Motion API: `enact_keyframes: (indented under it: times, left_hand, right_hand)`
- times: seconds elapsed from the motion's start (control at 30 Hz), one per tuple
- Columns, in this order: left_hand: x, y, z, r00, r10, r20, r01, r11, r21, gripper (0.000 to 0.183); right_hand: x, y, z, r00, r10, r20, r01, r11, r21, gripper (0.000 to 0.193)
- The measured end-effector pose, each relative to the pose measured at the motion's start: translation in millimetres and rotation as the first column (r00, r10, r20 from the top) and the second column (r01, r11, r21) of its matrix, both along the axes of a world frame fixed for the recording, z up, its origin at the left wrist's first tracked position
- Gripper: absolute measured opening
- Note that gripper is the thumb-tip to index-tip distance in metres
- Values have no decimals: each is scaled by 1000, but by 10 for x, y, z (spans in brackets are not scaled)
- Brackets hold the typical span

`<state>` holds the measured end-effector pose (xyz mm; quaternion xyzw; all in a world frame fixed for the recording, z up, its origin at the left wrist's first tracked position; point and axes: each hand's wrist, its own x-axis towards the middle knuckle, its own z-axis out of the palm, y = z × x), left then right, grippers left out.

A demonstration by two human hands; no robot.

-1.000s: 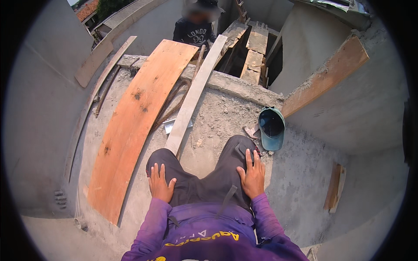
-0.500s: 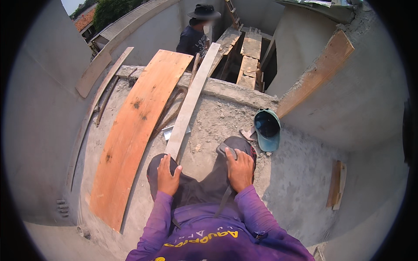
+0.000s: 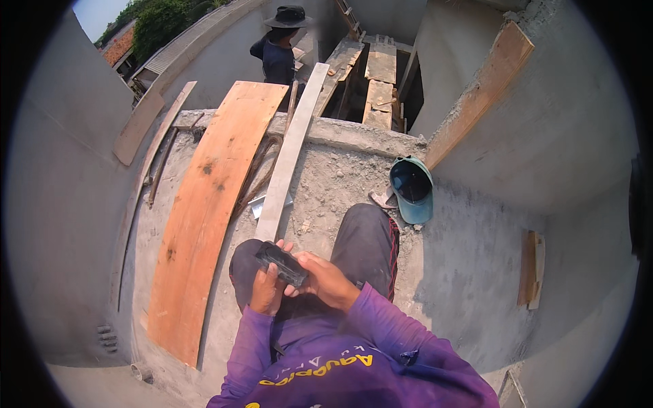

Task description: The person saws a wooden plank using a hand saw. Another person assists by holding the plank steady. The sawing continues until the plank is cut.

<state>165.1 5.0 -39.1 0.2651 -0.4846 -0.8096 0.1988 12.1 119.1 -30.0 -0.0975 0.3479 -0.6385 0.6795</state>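
In front of my left knee, both hands hold a black, flat, phone-like object. My left hand is closed around its left end, thumb on top. My right hand grips the other end, fingers partly underneath. A long pale grey board runs from beside my left knee to the concrete ledge. To its left lies a wide orange-brown wooden plank.
A teal cap lies beyond my right knee, by a tool partly under it. Past the ledge, a person in a black hat stands beside a drop crossed by planks. Another board leans on the right wall.
My right hand has come off my right knee and moved left with the black object. My left hand has left my left knee and now grips it too. The person beyond raised an arm.
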Motion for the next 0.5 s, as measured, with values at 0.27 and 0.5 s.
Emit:
enact_keyframes:
  times: [0.27,0.5]
  left_hand:
    - [595,-348,-40,909,374,-185,-309,901,304,37]
    - [1527,-1,-370,497,529,688,114,746,-656,55]
  right_hand:
    - [-326,14,167,910,83,-407,-26,989,144,40]
    - [-2178,718,-530,401,-361,-842,819,553,153,31]
